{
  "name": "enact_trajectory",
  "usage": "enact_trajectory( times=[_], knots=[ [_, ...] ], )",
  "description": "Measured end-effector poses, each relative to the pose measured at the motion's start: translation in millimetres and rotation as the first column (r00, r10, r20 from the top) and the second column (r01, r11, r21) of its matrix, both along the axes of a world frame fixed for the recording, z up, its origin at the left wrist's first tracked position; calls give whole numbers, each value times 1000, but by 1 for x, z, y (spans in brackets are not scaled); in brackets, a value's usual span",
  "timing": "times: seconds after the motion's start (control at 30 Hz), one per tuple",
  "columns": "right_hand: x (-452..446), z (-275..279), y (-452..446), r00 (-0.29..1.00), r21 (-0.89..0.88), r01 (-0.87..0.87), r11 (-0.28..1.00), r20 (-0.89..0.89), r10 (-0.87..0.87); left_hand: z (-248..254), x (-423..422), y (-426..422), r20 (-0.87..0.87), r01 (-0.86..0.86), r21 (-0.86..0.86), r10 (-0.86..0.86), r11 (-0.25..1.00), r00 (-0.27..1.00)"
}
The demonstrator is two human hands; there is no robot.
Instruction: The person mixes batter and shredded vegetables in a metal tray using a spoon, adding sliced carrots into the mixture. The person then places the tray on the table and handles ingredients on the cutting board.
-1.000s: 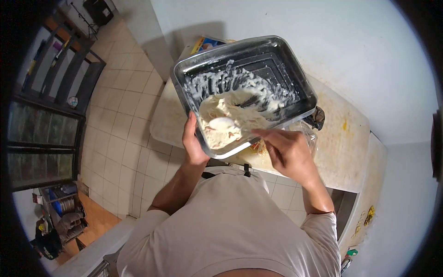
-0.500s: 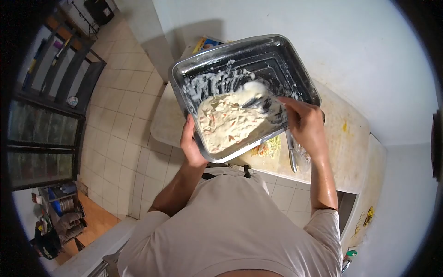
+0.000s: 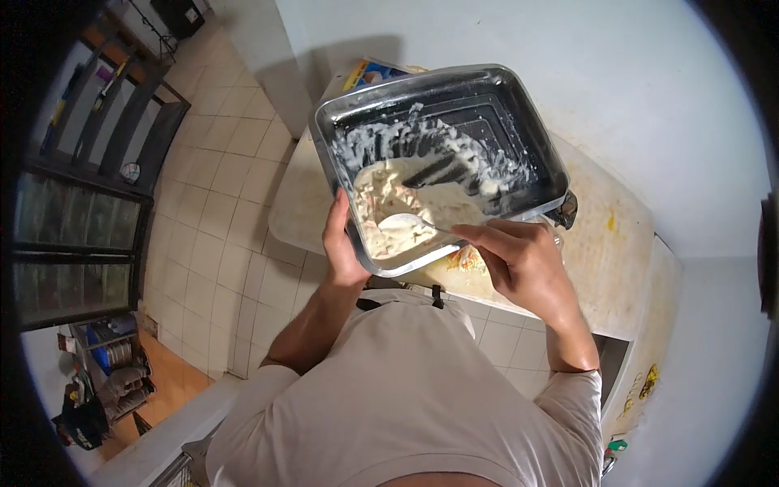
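Observation:
A rectangular metal tray point(image 3: 531, 122) is tilted in front of me, its lower left corner nearest my body. My left hand point(image 3: 341, 243) grips its left side, thumb along the rim. Creamy batter point(image 3: 381, 188) with orange bits is pooled in the lower left, and white smears cover part of the dark tray bottom. My right hand point(image 3: 519, 264) is closed on the handle of a spoon point(image 3: 403, 221), whose bowl sits in the batter.
Under the tray is a stained pale counter point(image 3: 604, 268) with shredded vegetables point(image 3: 466, 260) near its front edge. A black plastic bag point(image 3: 565, 211) lies right of the tray. Dark shelves point(image 3: 158, 146) stand over the tiled floor at left.
The spoon and my right hand moved up and right across the tray, then came back down-left into the batter. The tray sits slightly further right, still in my left hand.

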State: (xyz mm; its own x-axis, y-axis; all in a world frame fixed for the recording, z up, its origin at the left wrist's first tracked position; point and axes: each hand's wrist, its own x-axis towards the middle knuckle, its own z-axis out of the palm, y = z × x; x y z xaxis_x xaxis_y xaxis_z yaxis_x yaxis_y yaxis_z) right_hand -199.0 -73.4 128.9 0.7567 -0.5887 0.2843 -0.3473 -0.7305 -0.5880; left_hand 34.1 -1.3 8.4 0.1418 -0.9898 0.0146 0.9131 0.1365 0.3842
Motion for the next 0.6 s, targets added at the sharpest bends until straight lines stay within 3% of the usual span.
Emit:
enact_trajectory(
  times=[0.13, 0.23, 0.3, 0.53, 0.6],
  knots=[
    [-1, 1, -10, 998, -53, 51, 997, 40, -49, -4, 2, 1, -42, 34, -112, -39, 993, 998],
    [8, 7, -39, 989, -45, 130, 990, 70, -127, -5, 1, 2, 96, -130, 106, 120, 986, 988],
    [19, 8, -60, 983, -55, 183, 982, -2, -184, -6, 3, 3, 153, -158, 129, 137, 979, 979],
    [50, -14, -78, 979, 228, -201, 952, 22, 202, -7, 19, 8, 93, 9, 69, -16, 998, 996],
    [50, -4, -71, 978, 269, -202, 942, 9, 207, -5, 24, 9, 64, 56, 52, -59, 997, 996]
  ],
)
